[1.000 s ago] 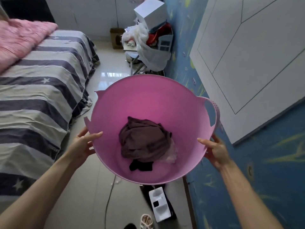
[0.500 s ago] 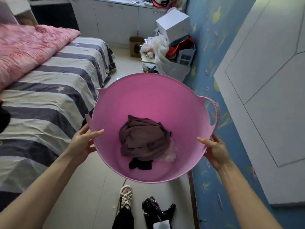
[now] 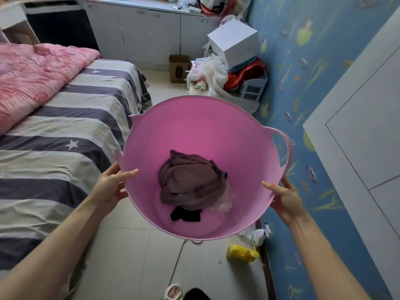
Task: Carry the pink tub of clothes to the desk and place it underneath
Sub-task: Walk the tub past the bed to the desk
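While both hands grip its rim, left hand (image 3: 110,187) and right hand (image 3: 285,198) on opposite sides, the pink tub (image 3: 194,131) hangs above the floor (image 3: 129,256). Brown clothes (image 3: 190,182) lie bunched inside, beside a striped bed (image 3: 65,126).

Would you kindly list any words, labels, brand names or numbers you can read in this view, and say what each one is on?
None can be read.
Brown cardboard box: a dark printed shape, no legible words.
Yellow bottle on the floor: too blurred to tell.
Items on the far counter: any print is too small and blurred.
Pink tub, white box: no visible text.
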